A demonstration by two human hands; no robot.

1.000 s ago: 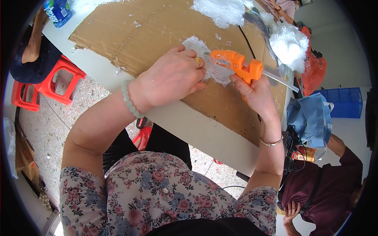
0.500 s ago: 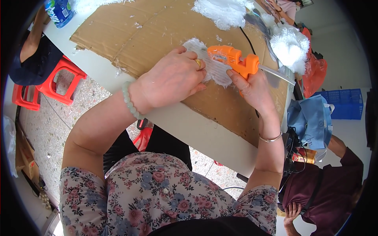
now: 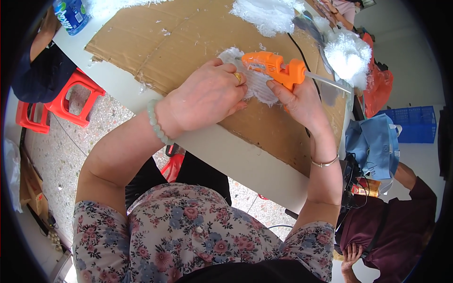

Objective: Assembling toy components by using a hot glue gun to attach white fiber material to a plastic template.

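Observation:
An orange glue gun (image 3: 275, 67) is in my right hand (image 3: 304, 104), which wraps round its handle. A clear glue stick (image 3: 329, 81) juts from its back end, and the nozzle points left over a white fluffy fabric piece (image 3: 262, 87). That piece lies on brown cardboard, its ribbed side up and its edges frayed. My left hand (image 3: 206, 96), with a ring and a bead bracelet, is curled over the fabric's left part, thumb and fingers gripping it. The left fingertips are partly hidden under the hand.
Cardboard (image 3: 155, 40) covers much of the white table (image 3: 245, 158). White fluffy pieces (image 3: 264, 15) and a fluffy white bundle (image 3: 348, 57) lie at the back. A black cord (image 3: 298, 46) runs behind the glue gun. A blue bottle (image 3: 71, 16) stands far left. Other people sit left and right.
The glue gun and my right hand have shifted slightly left, bringing the nozzle closer to my left fingers. My left hand stays nearly in place on the fabric.

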